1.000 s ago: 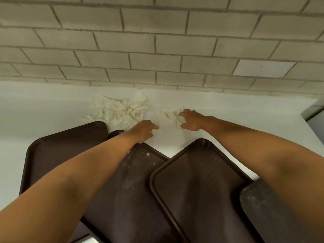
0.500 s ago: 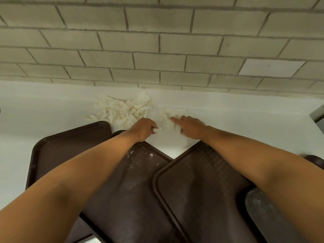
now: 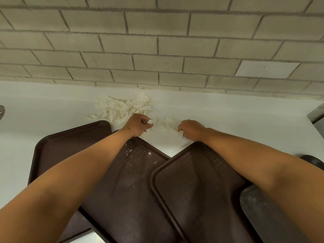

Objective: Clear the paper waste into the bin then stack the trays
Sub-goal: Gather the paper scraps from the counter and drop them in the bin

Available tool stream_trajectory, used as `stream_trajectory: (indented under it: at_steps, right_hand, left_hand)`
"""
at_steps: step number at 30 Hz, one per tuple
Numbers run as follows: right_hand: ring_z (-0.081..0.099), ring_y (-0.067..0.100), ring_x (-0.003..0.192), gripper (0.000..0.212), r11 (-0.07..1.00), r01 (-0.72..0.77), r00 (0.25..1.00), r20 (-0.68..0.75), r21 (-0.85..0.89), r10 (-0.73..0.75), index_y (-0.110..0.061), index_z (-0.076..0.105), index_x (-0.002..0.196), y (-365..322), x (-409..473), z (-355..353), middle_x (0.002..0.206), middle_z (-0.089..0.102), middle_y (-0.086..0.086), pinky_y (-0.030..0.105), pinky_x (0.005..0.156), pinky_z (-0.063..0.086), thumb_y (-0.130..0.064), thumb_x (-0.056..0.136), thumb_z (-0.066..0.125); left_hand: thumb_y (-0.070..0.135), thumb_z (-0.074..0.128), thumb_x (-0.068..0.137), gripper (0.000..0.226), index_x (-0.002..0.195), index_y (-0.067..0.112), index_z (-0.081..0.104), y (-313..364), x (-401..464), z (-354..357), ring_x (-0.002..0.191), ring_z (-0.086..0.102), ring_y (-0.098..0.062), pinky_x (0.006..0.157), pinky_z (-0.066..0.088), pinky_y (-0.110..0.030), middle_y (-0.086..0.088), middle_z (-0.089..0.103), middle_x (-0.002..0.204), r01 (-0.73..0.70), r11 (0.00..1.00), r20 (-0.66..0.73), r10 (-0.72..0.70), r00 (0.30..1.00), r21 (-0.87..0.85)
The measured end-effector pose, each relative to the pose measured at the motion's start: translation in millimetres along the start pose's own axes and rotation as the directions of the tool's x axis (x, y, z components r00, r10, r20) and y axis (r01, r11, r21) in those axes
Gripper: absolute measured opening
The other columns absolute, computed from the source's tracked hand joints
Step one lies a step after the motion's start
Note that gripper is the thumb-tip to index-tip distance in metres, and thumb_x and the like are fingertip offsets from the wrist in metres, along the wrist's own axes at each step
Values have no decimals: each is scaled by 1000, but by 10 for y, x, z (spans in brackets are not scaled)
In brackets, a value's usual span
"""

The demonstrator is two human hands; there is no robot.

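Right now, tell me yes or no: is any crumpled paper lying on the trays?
No: the crumpled paper lies on the white counter beyond the trays, which carry only small crumbs.

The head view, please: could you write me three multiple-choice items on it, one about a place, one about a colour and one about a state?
1. Where does the big paper heap lie?
A. on a tray
B. on the white counter by the brick wall
C. in a bin

2. What colour are the trays?
A. dark brown
B. red
C. white

3. What is the right hand doing?
A. lying flat on a tray
B. pointing at the wall
C. curling round paper scraps

Answers: 1 B, the heap sits on the counter near the wall; 2 A, every tray is dark brown; 3 C, its fingers close on white paper.
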State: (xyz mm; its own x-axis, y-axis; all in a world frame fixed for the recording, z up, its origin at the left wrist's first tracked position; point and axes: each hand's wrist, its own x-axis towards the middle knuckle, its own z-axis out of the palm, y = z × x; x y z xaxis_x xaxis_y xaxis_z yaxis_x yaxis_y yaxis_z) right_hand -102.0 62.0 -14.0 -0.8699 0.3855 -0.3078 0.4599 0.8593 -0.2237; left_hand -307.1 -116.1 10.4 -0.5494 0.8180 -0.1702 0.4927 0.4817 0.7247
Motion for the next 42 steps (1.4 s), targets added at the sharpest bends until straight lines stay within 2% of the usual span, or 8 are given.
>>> stream_trajectory:
  at_steps: [4,7,13,24,28,35,39,42]
  right_hand:
    - [56,15,94,23,982,-60,997,-26,180,66,-9,70,117,41,-139,-145,119,66,4,24,80,40,-10,96,62]
    - [59,16,101,28,947,-61,992,-87,316,93,-7,69,123,72,-318,-259,113,62,-3,25,88,42,-11,95,66]
    - [57,2,83,18,883,5,982,-167,468,83,-15,74,110,55,-892,-500,94,62,-14,22,81,41,-12,94,66]
    - [71,18,95,11,707,107,962,-253,699,104,-17,77,98,29,-2078,-588,95,76,-3,31,89,55,-13,90,71]
    - [70,9,88,10,687,139,963,-258,713,73,-21,77,93,0,-2457,-457,93,77,-6,25,85,53,-13,89,73]
    - [70,14,86,9,680,143,960,-267,719,81,-28,77,90,-26,-3074,-166,90,76,-7,32,84,55,-25,94,70]
    - [69,13,85,7,649,111,964,-241,753,116,-29,76,92,-68,-3414,76,91,75,-10,21,76,52,-26,94,70]
    - [71,14,91,7,615,105,960,-240,781,141,-30,76,94,-115,-3655,242,93,76,-9,28,86,55,-24,93,72]
  left_hand:
    - [25,78,87,32,114,11,69,89,-124,-20,66,67,-14,65,55,-30,-13,70,93,34,990,5,-34,999,-140]
    - [24,76,88,24,109,14,70,211,-245,-17,66,66,-11,60,54,-23,-7,69,88,23,979,11,-21,1000,-203]
    - [24,76,88,29,116,16,71,441,-487,47,64,66,-5,57,52,-18,-5,71,99,13,955,25,-6,1000,-296]
    - [14,74,88,22,110,11,73,916,-1298,273,62,58,-7,53,47,-18,-1,69,82,-40,886,44,68,997,-463]
    - [9,72,89,21,109,7,73,1100,-1696,418,50,53,-2,48,45,-16,-1,67,77,-65,870,39,96,995,-489]
    - [10,75,87,14,100,13,77,1197,-2292,721,64,49,-24,51,43,-22,-7,71,82,-96,833,29,133,991,-545]
    - [9,74,87,15,101,11,76,1186,-2673,921,66,50,-24,49,42,-19,-10,71,82,-107,808,31,153,988,-579]
    - [10,74,87,17,103,11,76,1156,-2933,1036,69,49,-27,49,41,-20,-14,71,86,-119,805,30,167,986,-581]
